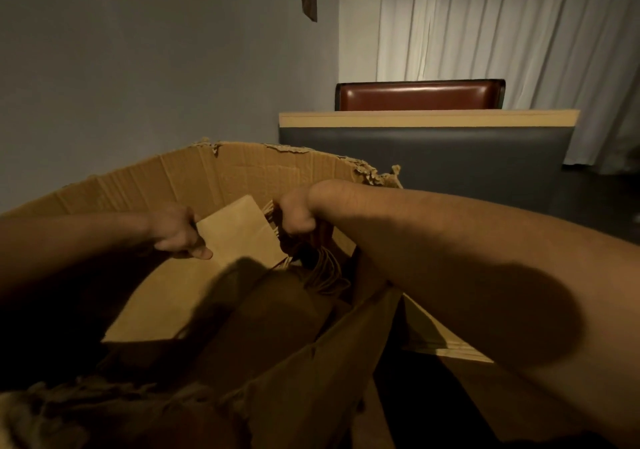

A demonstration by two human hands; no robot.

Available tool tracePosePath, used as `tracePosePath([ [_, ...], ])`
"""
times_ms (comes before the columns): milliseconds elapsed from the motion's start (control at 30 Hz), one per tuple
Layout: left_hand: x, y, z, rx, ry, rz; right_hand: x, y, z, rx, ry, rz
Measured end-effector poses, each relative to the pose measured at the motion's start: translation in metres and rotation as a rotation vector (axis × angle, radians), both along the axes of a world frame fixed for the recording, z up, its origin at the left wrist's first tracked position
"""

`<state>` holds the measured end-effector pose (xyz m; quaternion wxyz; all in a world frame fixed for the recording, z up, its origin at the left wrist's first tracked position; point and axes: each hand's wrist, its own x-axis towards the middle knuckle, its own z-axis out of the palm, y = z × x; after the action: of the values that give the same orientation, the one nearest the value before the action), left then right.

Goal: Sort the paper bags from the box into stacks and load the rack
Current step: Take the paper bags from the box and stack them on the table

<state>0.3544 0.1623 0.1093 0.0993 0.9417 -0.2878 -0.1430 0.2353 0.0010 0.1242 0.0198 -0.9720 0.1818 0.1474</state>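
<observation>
A large torn cardboard box fills the lower left. Both my arms reach into it. My left hand grips the left edge of a flat brown paper bag, thumb on its face. My right hand is curled round the bag's twisted paper handles at its right side. More brown bags lie in shadow lower in the box, with a bunch of twisted handles under my right hand. No rack shows in view.
Behind the box stands a dark table with a light wooden edge, and a red-brown chair back beyond it. White curtains hang at the right, a grey wall at the left. A box flap folds out lower right.
</observation>
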Motion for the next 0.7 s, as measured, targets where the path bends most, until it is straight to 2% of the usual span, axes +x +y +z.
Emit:
tracePosePath([
  [100, -0.005, 0.002, 0.004, -0.017, 0.075, -0.026, -0.011, 0.002, 0.011, 0.182, -0.061, -0.056],
  [167, -0.010, 0.003, 0.010, 0.021, 0.048, -0.031, -0.018, 0.009, 0.017, 0.261, -0.090, -0.051],
  [233, -0.018, 0.008, 0.029, -0.031, -0.047, -0.002, -0.028, 0.016, 0.028, 0.326, -0.149, -0.061],
  [300, -0.023, 0.018, 0.057, -0.174, -0.110, 0.061, -0.040, 0.019, 0.039, 0.367, -0.271, -0.069],
  [367, -0.037, 0.036, 0.092, -0.301, -0.256, 0.120, -0.055, 0.019, 0.051, 0.404, -0.373, -0.078],
  [433, -0.050, 0.052, 0.126, -0.426, -0.350, 0.192, -0.067, 0.017, 0.060, 0.562, -0.421, -0.132],
  [533, -0.081, 0.077, 0.172, -0.736, -0.331, 0.275, -0.090, 0.025, 0.075, 0.782, -0.513, -0.210],
  [700, -0.128, 0.105, 0.206, -1.109, -0.334, 0.243, -0.111, 0.052, 0.072, 1.004, -0.457, -0.196],
])
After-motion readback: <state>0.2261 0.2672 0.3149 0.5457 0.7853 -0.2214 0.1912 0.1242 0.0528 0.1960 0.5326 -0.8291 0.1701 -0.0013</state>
